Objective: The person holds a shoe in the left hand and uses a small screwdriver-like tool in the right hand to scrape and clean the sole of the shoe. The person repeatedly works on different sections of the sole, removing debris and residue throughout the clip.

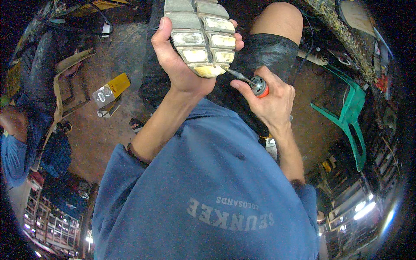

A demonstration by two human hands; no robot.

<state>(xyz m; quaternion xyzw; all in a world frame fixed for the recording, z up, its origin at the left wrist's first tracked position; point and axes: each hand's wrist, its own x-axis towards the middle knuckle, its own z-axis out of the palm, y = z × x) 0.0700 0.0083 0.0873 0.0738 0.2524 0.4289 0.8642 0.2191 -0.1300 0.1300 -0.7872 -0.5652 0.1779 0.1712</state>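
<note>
At the far left, can make out a co-worker's blue sleeve (16, 149), then a curved tan strip (58, 93) running beside the brown floor (89, 151). On that floor, find a yellow-and-silver box (112, 90), lying aslant, well apart from the shoe (200, 38). Moving right, come to the left hand (186, 71), palm up and cupped under the shoe — holding it raised at the top edge of the view, sole showing, rounded end toward the blue shirt (203, 164). Notice the thumb along one side, the other fingers (239, 41) curled round the opposite side, closed on it. See pale, scuffed tread blocks split by a dark groove, yellowish at the rounded end. Just right of that end, see the slim metal shaft of a grey-and-orange tool (261, 88) — perhaps touching the edge, though too small to be sure. Around its body, find the right hand (276, 95), fingers closed on it, thumb near the shaft. Beyond, note dark shorts (275, 56) below a bare knee (279, 21); farther right, a green plastic frame (346, 115).
</note>
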